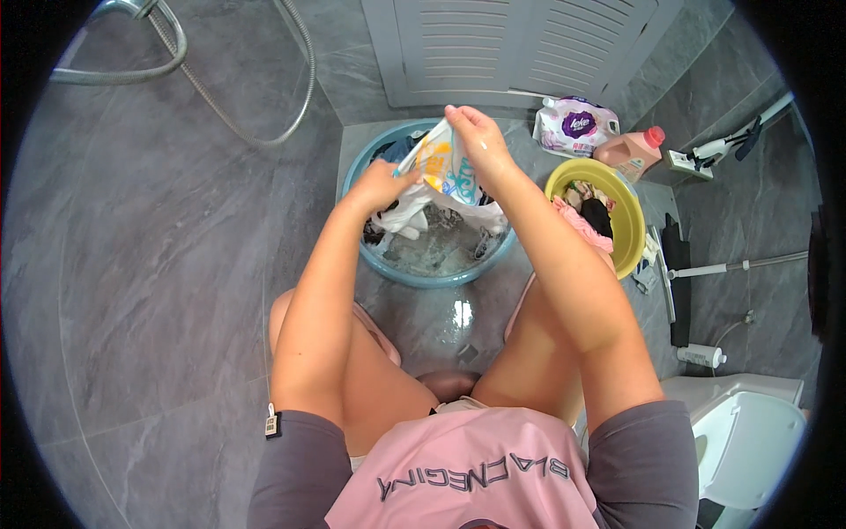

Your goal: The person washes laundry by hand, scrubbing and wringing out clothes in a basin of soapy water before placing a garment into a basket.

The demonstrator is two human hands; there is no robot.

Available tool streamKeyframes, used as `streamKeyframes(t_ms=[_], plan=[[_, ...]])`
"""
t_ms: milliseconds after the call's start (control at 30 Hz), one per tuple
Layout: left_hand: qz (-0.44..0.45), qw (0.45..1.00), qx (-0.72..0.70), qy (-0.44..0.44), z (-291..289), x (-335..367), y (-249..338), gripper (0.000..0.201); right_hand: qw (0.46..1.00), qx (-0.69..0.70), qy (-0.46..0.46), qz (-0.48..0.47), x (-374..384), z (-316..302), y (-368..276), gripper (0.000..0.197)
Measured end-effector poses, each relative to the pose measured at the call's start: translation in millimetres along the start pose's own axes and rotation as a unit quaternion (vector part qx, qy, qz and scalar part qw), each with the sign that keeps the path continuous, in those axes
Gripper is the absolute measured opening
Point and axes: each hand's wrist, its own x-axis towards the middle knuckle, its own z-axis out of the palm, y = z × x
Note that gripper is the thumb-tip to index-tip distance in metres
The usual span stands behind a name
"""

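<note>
A wet white garment [448, 172] with orange and blue print is stretched between my two hands, above a round blue basin [441, 280]. Its upper edge is pinched in my raised right hand [480, 141], near the basin's far right side. My left hand [379, 185] grips the garment lower down, over the basin's left part. The lower folds hang toward cloudy water [432, 251] in the basin. Dark clothes [394, 152] and other white cloth lie around the garment inside the basin. My fingers partly cover the gripped edges.
Right of the blue basin stands a yellow basin [630, 231] holding pink, black and patterned clothes. Behind it are a pink jug with a red cap [630, 154] and a white-and-purple package [555, 141]. A floor squeegee [677, 278] and a toilet [749, 450] are farther right; a shower hose [304, 97] hangs far left.
</note>
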Motion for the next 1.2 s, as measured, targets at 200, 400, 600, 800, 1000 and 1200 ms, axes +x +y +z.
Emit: streamKeyframes(t_ms=[200, 400, 600, 800, 1000, 1200], plan=[[0.125, 0.907, -0.402, -0.010, 14, -4, 18, 0.033, 0.987, -0.013, 0.155, 0.042, 12, -18, 25, 0.035], [0.083, 0.776, -0.552, 0.292, 29, 27, 17, 0.026, 0.965, -0.246, 0.051, -0.071, -44, 62, 40, 0.034], [0.010, 0.790, -0.521, 0.323, 34, 14, 35, 0.029, 0.948, -0.244, 0.136, -0.152, -48, 68, 38, 0.036], [0.074, 0.886, -0.403, 0.216, 58, 3, 47, 0.025, 0.967, -0.192, 0.158, -0.061, -17, 34, 54, 0.034], [0.062, 0.822, -0.496, 0.274, 29, 14, 31, 0.024, 0.972, -0.205, 0.063, -0.097, -62, 65, 37, 0.032], [0.047, 0.889, -0.415, 0.188, 57, -14, 56, 0.026, 0.966, -0.222, 0.129, -0.024, -18, 22, 57, 0.039]])
